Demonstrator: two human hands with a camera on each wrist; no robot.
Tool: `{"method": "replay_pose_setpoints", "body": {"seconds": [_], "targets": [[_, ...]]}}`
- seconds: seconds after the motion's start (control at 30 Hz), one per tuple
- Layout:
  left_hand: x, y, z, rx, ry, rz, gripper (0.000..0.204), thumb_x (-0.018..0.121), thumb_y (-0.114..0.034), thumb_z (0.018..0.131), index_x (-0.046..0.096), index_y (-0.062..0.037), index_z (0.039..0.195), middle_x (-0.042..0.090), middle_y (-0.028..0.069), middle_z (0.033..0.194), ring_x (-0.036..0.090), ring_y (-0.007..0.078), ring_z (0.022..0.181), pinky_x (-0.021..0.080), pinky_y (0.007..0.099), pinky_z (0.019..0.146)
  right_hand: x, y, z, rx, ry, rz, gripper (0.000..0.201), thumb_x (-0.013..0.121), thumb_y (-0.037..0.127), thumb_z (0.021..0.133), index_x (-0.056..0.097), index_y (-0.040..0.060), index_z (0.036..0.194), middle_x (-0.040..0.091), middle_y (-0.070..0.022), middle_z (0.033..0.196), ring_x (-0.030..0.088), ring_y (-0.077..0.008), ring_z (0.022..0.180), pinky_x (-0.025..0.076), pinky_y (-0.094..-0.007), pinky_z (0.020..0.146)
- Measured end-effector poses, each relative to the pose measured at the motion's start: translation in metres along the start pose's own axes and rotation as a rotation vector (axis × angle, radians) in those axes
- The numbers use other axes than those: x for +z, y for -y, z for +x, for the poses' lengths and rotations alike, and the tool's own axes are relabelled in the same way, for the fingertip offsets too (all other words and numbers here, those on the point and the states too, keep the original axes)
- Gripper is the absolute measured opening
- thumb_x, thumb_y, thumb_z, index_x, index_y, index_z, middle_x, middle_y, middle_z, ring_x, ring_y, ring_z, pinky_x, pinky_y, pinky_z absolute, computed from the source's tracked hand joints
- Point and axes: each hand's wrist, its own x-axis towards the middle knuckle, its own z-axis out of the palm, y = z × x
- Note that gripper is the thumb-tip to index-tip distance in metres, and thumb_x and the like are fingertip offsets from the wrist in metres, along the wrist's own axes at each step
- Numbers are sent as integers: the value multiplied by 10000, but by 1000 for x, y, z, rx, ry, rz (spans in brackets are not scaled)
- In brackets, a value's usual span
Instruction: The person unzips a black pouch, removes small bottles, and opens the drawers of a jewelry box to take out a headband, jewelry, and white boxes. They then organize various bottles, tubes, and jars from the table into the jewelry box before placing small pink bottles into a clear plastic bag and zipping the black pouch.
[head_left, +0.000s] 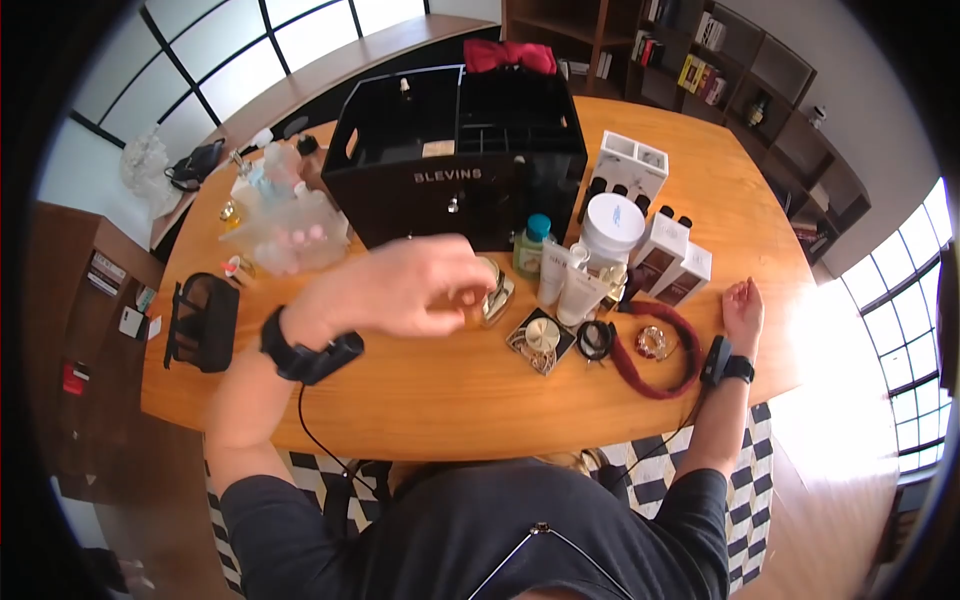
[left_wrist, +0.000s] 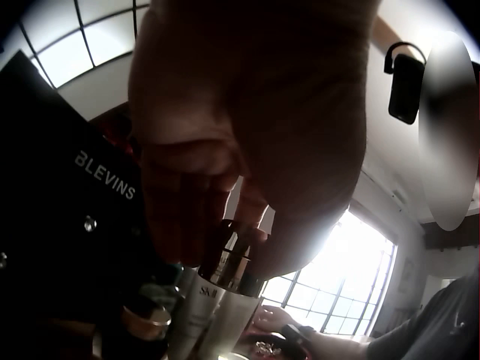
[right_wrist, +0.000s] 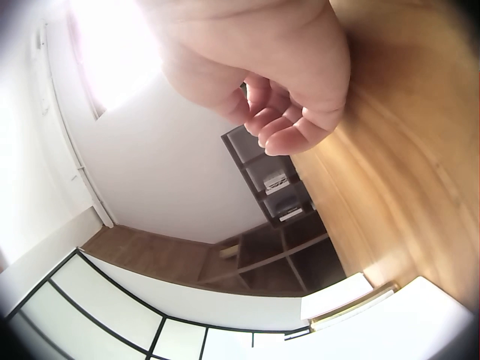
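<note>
The left hand [head_left: 415,290] hovers over the tabletop [head_left: 450,390], its grip curled near a small gold-topped jar [head_left: 495,295]; whether it pinches anything, I cannot tell. The right hand [head_left: 742,305] rests loosely curled, holding nothing.

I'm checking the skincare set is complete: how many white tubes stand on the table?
2: both white tubes stand side by side below the white jar, right of the left hand. Others may be hidden.
</note>
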Motion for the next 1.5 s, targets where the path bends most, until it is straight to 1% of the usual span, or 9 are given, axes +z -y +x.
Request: {"method": "replay_pose_setpoints", "body": {"seconds": [0.23, 0.33, 0.47, 0.8, 1.0, 1.1, 1.13, 1.27, 1.5], "targets": [[100, 24, -24, -16, 100, -18, 336, 643, -77, 740, 535, -28, 1055, 558, 107, 892, 593, 287, 847, 490, 373, 706, 23, 20, -19, -17, 111, -25, 119, 510, 130, 939, 572, 35, 904, 582, -45, 760, 524, -147, 685, 451, -280, 638], [107, 27, -23, -180, 122, -115, 351, 640, -88, 753, 526, -18, 1078, 565, 125, 932, 591, 312, 877, 491, 384, 734, 80, 40, -58, -9, 272, 3, 106, 501, 114, 938, 566, 31, 940, 554, -28, 771, 493, -132, 683, 419, -266, 636], [120, 36, -22, -150, -60, -94, 387, 634, -78, 762, 507, -19, 1123, 568, 151, 997, 587, 339, 904, 493, 388, 760, 196, 23, -156, -32, 529, -37, 96, 443, 119, 970, 499, 41, 965, 401, -5, 783, 373, -114, 687, 370, -249, 627], [111, 25, -64, -292, -217, -230, 440, 663, -99, 790, 498, -43, 1193, 548, 157, 1133, 589, 301, 955, 506, 367, 806, 295, -70, -217, 100, 843, -356, 109, 471, 138, 949, 507, 50, 1003, 406, -5, 785, 415, -118, 698, 370, -233, 575], [61, 46, -106, -260, -568, -18, 413, 659, -62, 787, 523, -23, 1176, 519, 148, 1188, 537, 295, 1063, 464, 357, 888, 385, -147, -195, -78, 1000, -1017, 172, 569, 176, 903, 611, 35, 992, 550, 7, 765, 515, -69, 688, 427, -216, 615], [18, 47, -103, -196, -688, 258, 449, 656, -44, 763, 510, -15, 1187, 474, 154, 1258, 444, 328, 1193, 369, 394, 1010, 419, -198, -165, -770, 1378, -1620, 210, 614, 135, 852, 604, 46, 1042, 605, -39, 875, 589, -141, 813, 487, -267, 706], [8, 53, -97, -194, -730, 297, 461, 654, -50, 764, 506, -18, 1199, 477, 152, 1265, 437, 325, 1208, 357, 394, 1021, 425, -214, -151, -1035, 1500, -1740, 215, 628, 113, 817, 606, 52, 1022, 612, -84, 938, 606, -234, 889, 497, -326, 760], [-19, 95, -77, -200, -790, 469, 526, 660, -73, 760, 472, -25, 1249, 454, 156, 1306, 402, 337, 1246, 329, 411, 1048, 442, -259, -141, -942, 1573, -2232, 251, 674, 117, 771, 627, 87, 1015, 622, -93, 969, 605, -288, 951, 489, -375, 803], [-3, 141, -53, -95, -984, 607, 536, 723, -119, 694, 465, -59, 1160, 492, 142, 1058, 393, 399, 1217, 366, 472, 1007, 452, -284, -122, -655, 1634, -2298, 259, 717, 224, 736, 668, 62, 932, 669, -93, 884, 639, -278, 862, 500, -381, 721]]}}
